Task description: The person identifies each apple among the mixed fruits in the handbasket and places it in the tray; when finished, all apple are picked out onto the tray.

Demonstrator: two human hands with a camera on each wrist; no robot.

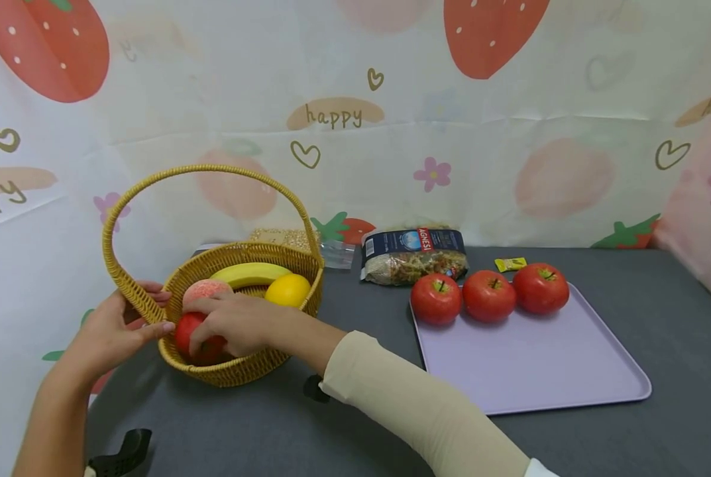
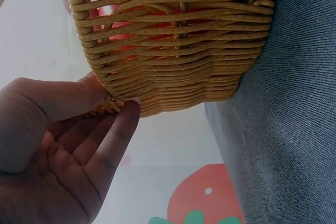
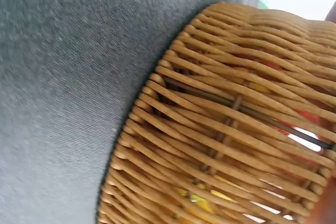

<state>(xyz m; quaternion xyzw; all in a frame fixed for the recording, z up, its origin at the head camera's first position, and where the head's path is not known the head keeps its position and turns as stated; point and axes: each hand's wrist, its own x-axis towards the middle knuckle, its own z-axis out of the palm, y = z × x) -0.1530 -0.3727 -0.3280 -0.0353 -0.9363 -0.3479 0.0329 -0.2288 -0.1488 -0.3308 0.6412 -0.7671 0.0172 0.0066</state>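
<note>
A wicker basket (image 1: 254, 368) with a tall arched handle stands at the left of the table. My left hand (image 1: 107, 331) pinches its rim near the foot of the handle; in the left wrist view, thumb and fingers lie on either side of the rim. My right hand (image 1: 238, 324) reaches inside and holds a red apple (image 1: 188, 331) low against the near left wall. Beside that apple are a pink peach (image 1: 206, 289), a banana (image 1: 250, 273) and a lemon (image 1: 287, 291). From the right wrist, the basket's weave (image 3: 226, 119) hides most of the fruit.
On the right lies a lilac tray (image 1: 534, 368) with three red apples (image 1: 489, 296) along its back edge. Behind are a pasta bag (image 1: 415, 255), a yellow wrapped candy (image 1: 510, 264) and a clear bag of grains (image 1: 283, 238) partly behind the basket. A printed curtain (image 1: 480, 146) backs the table.
</note>
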